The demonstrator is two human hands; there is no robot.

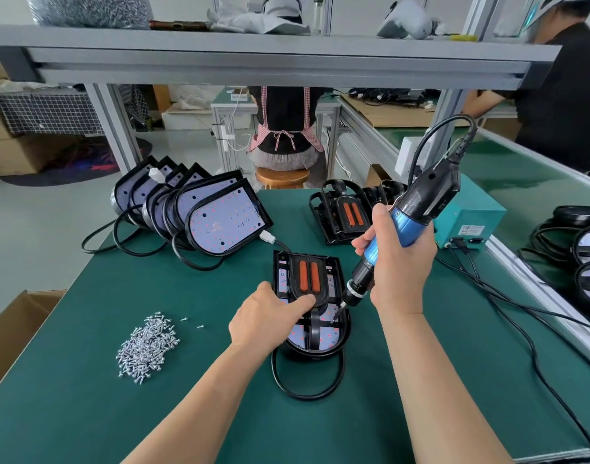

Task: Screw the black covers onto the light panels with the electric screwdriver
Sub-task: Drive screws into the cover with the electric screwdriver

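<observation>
Presently a black cover (pixel 308 277) is being screwed onto the light panel (pixel 328 339) on the green mat (pixel 103 413): it is pressed by the flat left hand (pixel 270 321), and the screwdriver (pixel 407 222) is gripped in the right hand (pixel 400 262). Behind the panel a few covered units (pixel 345 214) and more bare panels (pixel 220 216) are kept, so much seems left; workshop benches (pixel 521 189) are seen beyond.

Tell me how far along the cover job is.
Done: nothing clearly finished shows. In hand: left hand presses a cover onto a panel; right hand drives the screwdriver at its right side. Left: a row of bare panels and stacked covers.
</observation>
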